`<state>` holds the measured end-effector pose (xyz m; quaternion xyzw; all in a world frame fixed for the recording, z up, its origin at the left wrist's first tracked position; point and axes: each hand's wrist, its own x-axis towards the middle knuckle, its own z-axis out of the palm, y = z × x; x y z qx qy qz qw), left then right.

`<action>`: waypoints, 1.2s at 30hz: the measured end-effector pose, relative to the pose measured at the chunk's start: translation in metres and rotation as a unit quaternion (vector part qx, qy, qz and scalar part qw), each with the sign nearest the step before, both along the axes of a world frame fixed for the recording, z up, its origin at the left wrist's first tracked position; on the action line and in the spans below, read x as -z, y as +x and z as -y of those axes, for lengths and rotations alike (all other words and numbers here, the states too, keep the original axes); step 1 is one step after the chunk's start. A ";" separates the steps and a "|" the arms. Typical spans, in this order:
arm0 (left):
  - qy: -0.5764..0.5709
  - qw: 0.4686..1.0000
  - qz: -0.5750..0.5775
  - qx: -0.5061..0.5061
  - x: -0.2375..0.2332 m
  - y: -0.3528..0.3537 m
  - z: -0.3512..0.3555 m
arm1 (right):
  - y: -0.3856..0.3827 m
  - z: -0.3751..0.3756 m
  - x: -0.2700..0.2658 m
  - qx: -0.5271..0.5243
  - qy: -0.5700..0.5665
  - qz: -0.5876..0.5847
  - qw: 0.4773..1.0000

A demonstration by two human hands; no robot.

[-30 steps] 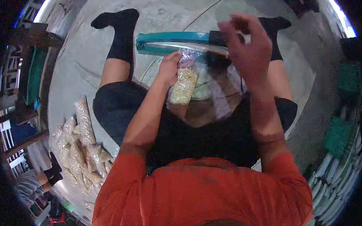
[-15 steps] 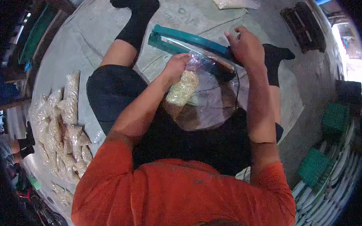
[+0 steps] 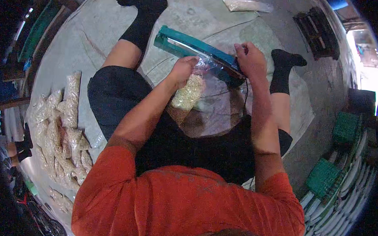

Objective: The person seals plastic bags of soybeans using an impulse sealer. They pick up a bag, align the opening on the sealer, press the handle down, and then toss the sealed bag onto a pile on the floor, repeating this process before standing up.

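Between my legs lies a long green and blue sealer-like device [image 3: 191, 44], slanting down to the right. My left hand [image 3: 184, 70] is closed on the top of a clear plastic bag [image 3: 187, 93] filled with pale, grain-like pieces. The bag's upper edge reaches the device's near side. My right hand [image 3: 251, 60] rests on the right end of the device's upper arm, fingers curled over it. That arm now lies down along the base. A dark cord hangs from the device's right end.
Several filled clear bags [image 3: 59, 134] are piled on the floor at the left. Another bag [image 3: 247, 5] lies at the top. Green baskets [image 3: 323, 177] and a dark wooden object [image 3: 317, 31] stand at the right. Part of another person's legs [image 3: 19, 149] shows at far left.
My right hand has come down onto the device, and its raised upper arm has lowered over the bag's edge. My left hand still holds the bag in nearly the same place.
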<state>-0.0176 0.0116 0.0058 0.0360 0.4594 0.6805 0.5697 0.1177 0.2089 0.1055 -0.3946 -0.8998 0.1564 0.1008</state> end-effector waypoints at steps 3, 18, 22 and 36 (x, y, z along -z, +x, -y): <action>0.002 1.000 -0.003 -0.005 -0.003 0.000 0.000 | 0.001 -0.002 0.009 -0.005 0.004 -0.015 1.000; 0.020 1.000 -0.017 0.002 0.020 -0.001 0.000 | 0.006 -0.006 0.053 0.000 0.128 -0.088 0.988; 0.005 1.000 -0.013 -0.007 0.023 -0.001 -0.004 | 0.005 -0.015 0.065 -0.022 0.194 -0.191 0.962; 0.007 1.000 -0.007 0.000 0.022 0.000 -0.003 | 0.009 -0.007 0.057 -0.045 0.241 -0.213 0.946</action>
